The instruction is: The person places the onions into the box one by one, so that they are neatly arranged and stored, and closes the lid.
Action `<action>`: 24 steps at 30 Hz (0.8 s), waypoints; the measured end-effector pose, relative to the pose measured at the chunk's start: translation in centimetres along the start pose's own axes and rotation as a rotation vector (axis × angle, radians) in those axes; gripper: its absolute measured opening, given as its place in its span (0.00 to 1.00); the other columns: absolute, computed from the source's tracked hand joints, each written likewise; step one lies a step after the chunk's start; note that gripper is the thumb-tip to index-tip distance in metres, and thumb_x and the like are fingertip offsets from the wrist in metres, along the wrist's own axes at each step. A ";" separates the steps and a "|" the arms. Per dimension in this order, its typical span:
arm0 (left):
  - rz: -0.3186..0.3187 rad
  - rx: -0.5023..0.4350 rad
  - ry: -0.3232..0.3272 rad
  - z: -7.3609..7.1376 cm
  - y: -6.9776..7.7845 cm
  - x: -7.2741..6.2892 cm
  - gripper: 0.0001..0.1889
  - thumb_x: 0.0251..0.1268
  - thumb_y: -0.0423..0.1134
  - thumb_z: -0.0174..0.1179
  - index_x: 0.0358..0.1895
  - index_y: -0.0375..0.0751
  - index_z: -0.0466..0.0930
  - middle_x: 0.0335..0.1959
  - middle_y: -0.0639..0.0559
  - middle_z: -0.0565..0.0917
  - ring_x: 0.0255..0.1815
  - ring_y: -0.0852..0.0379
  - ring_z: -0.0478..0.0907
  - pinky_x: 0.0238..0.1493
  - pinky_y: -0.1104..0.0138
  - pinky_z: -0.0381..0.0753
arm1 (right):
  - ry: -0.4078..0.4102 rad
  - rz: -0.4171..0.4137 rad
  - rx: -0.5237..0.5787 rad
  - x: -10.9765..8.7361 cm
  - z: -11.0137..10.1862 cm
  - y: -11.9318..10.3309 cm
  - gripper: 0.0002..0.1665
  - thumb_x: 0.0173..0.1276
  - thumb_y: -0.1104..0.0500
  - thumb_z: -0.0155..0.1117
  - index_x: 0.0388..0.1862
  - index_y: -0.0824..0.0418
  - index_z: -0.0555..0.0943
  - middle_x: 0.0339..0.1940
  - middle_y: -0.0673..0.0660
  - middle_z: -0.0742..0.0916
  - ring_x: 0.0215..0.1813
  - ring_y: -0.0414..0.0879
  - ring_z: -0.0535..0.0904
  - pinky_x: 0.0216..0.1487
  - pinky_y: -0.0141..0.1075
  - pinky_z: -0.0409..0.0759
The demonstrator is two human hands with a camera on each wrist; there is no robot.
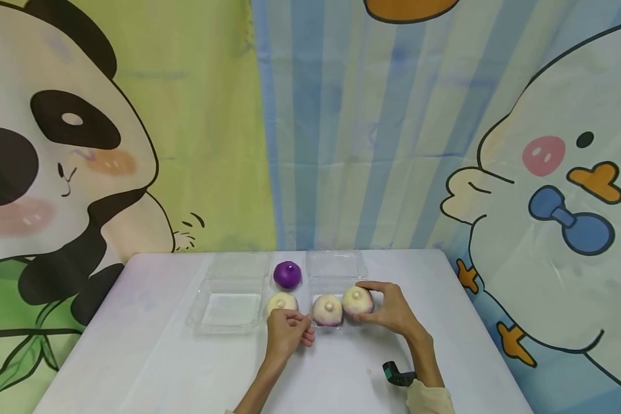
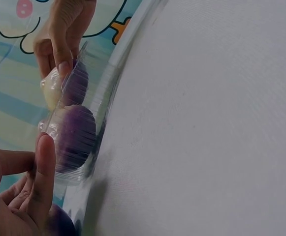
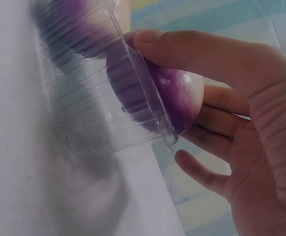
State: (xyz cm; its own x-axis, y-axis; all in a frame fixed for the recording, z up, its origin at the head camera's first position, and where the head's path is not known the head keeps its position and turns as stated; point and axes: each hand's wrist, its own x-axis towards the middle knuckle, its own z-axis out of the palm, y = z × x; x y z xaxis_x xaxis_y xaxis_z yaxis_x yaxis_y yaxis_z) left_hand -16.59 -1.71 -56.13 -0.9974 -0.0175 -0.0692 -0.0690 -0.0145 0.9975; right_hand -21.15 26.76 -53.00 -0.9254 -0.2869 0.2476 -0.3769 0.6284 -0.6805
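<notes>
My right hand [image 1: 391, 310] grips a turnip [image 1: 357, 301], cream at the top and purple below, its thumb and fingers on opposite sides. That turnip sits partly inside the right clear plastic box [image 3: 91, 115], at its right end. Beside it in the same box lies a second turnip [image 1: 327, 310]. At the box's front left, my left hand [image 1: 286, 334] pinches the rim between thumb and index finger, its other fingers curled. Behind the left hand a third turnip [image 1: 282, 301] stands between the two boxes, partly hidden by the fingers.
Farther back sits a purple round vegetable [image 1: 287, 275]. An open clear plastic box [image 1: 227, 310] lies to the left, lid folded back. The right box's lid [image 1: 336, 265] also lies back. A small black device [image 1: 397, 375] is by the right wrist on the white table [image 1: 150, 345].
</notes>
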 end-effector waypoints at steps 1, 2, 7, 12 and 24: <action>-0.002 -0.001 -0.001 0.0 0.0 -0.1 0.10 0.72 0.27 0.69 0.32 0.20 0.87 0.24 0.30 0.89 0.16 0.54 0.88 0.21 0.59 0.94 | -0.003 0.002 -0.008 0.0 0.0 0.0 0.40 0.47 0.52 0.95 0.61 0.58 0.90 0.60 0.55 0.93 0.68 0.57 0.88 0.74 0.63 0.84; -0.002 -0.002 -0.003 0.0 -0.1 -0.1 0.10 0.72 0.27 0.69 0.32 0.20 0.87 0.24 0.30 0.89 0.16 0.54 0.88 0.21 0.59 0.94 | -0.006 0.003 -0.018 0.0 0.1 0.0 0.40 0.47 0.52 0.95 0.61 0.58 0.90 0.60 0.55 0.93 0.68 0.57 0.88 0.73 0.62 0.85; 0.007 0.001 0.001 0.0 -0.1 -0.1 0.10 0.72 0.27 0.69 0.32 0.19 0.87 0.24 0.30 0.89 0.16 0.54 0.88 0.21 0.60 0.93 | -0.020 -0.007 -0.073 0.3 0.0 -0.1 0.40 0.47 0.51 0.94 0.60 0.58 0.90 0.59 0.54 0.94 0.66 0.56 0.89 0.70 0.59 0.87; 0.015 0.003 -0.005 0.0 -0.1 0.2 0.11 0.72 0.27 0.69 0.33 0.19 0.86 0.24 0.30 0.89 0.16 0.55 0.88 0.21 0.60 0.93 | -0.039 -0.015 -0.104 0.6 -0.1 -0.2 0.40 0.47 0.51 0.94 0.60 0.59 0.90 0.58 0.55 0.94 0.65 0.56 0.89 0.69 0.58 0.88; 0.012 0.019 -0.008 -0.1 -0.2 0.2 0.12 0.72 0.27 0.69 0.35 0.16 0.85 0.22 0.32 0.89 0.15 0.57 0.86 0.20 0.61 0.93 | -0.082 -0.002 -0.131 0.7 0.2 -0.6 0.40 0.48 0.48 0.94 0.60 0.59 0.90 0.59 0.56 0.93 0.66 0.58 0.88 0.70 0.61 0.86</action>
State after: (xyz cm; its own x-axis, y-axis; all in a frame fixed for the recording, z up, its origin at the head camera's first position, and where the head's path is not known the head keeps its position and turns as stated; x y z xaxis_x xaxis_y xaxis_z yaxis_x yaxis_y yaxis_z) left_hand -16.76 -1.76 -56.32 -0.9983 -0.0100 -0.0571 -0.0571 0.0052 0.9984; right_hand -21.59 26.04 -52.56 -0.9205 -0.3428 0.1878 -0.3853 0.7156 -0.5826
